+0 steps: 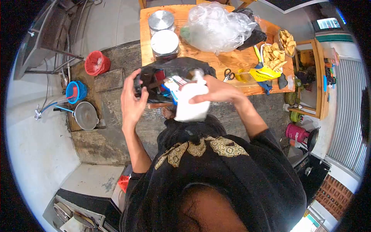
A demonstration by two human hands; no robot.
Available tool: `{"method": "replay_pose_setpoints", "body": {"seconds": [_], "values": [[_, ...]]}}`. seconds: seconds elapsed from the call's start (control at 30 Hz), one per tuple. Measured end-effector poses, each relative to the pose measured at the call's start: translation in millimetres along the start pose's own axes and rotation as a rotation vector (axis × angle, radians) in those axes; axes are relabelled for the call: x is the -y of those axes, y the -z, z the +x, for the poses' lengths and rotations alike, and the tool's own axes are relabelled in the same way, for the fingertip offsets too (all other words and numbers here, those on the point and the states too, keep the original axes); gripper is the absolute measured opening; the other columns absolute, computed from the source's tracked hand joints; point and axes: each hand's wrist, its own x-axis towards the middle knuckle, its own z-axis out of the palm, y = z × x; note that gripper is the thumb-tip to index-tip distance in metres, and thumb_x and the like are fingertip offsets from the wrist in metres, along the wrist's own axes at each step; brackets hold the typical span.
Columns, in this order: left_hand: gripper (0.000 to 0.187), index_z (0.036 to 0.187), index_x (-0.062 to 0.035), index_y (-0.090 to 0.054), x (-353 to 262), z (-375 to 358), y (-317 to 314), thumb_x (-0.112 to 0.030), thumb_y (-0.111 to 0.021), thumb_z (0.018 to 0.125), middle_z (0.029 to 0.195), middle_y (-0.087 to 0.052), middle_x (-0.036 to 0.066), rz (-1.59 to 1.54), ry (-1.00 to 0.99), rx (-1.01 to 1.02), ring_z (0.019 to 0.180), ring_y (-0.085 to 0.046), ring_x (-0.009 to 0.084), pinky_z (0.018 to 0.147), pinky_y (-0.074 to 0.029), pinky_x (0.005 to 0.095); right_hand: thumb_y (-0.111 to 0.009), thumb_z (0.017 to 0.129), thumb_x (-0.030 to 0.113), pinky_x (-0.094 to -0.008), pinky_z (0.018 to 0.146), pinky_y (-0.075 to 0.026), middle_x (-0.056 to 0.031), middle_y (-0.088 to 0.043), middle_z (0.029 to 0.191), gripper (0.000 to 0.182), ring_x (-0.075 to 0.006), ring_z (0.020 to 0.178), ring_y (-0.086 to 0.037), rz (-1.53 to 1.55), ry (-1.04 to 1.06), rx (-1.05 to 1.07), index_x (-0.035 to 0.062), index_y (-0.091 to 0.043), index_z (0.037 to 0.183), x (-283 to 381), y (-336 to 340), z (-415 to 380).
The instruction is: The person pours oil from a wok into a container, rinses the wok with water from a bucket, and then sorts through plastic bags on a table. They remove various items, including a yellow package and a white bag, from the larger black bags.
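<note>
My right hand (216, 91) grips a white packet (192, 102), slightly blurred, in front of the wooden table's near edge. Beside it, my left hand (134, 96) has its fingers apart at the left side of a black plastic bag (154, 77), touching or very near its rim. Inside the bag's opening lie red, blue and white packaged items (174, 86), partly covered by the white packet. The bag rests at the edge of the wooden table (228, 60).
Two lidded jars (164, 41), a clear plastic bag bundle (216, 29), scissors (229, 75), a yellow pack (264, 74) and bowls of chips (273, 57) stand on the table. On the floor at left are a red bin (96, 63), a blue basket (76, 92) and a pan (86, 116).
</note>
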Motion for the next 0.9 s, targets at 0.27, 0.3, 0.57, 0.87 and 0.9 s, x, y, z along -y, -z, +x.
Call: {"method": "replay_pose_setpoints", "body": {"seconds": [0.27,0.3,0.57,0.87,0.9], "values": [[0.046,0.108,-0.0105,-0.058,-60,49,-9,-0.038,-0.069,0.073,0.097,-0.054,0.013,0.610,-0.174,-0.364,0.097,-0.053,0.0308,0.076,-0.046,0.0415,-0.075,0.062,0.024,-0.0318,0.088,-0.044,-0.0089,-0.059,0.110,0.061,-0.0185,0.101,-0.056,0.021,0.275,-0.354,0.0032,-0.056,0.116,0,103,-93],[0.045,0.107,-0.0092,-0.059,-72,69,-26,-0.038,-0.068,0.073,0.098,-0.054,0.014,0.556,-0.218,-0.395,0.098,-0.053,0.0310,0.077,-0.046,0.0417,-0.075,0.062,0.024,-0.0311,0.086,-0.045,-0.0094,-0.060,0.109,0.060,-0.0180,0.098,-0.057,-0.050,0.290,-0.452,0.0030,-0.057,0.115,-6,122,-90],[0.031,0.094,-0.0001,-0.058,-93,196,-170,-0.027,-0.059,0.078,0.082,-0.061,0.016,0.191,-0.203,-0.057,0.079,-0.060,0.0308,0.071,-0.046,0.0408,-0.073,0.067,0.021,-0.0282,0.078,-0.047,-0.0068,-0.064,0.097,0.045,-0.0159,0.085,-0.061,0.289,0.273,-0.337,0.0029,-0.061,0.106,-63,239,30],[0.013,0.090,-0.0049,-0.052,-75,162,-164,-0.016,-0.048,0.085,0.087,-0.049,0.000,-0.673,-0.122,0.125,0.086,-0.046,0.0109,0.077,-0.037,0.0246,-0.067,0.073,0.040,-0.0297,0.071,-0.048,-0.0022,-0.064,0.099,0.049,-0.0143,0.086,-0.059,0.114,-0.236,-0.177,0.0066,-0.061,0.109,-107,257,174],[0.013,0.090,-0.0058,-0.052,-66,169,-156,-0.016,-0.048,0.085,0.086,-0.049,0.000,-0.628,-0.188,0.145,0.086,-0.046,0.0106,0.077,-0.037,0.0242,-0.066,0.074,0.039,-0.0299,0.070,-0.049,-0.0011,-0.063,0.100,0.048,-0.0136,0.086,-0.059,0.185,-0.274,-0.144,0.0080,-0.060,0.110,-117,269,189]]}}
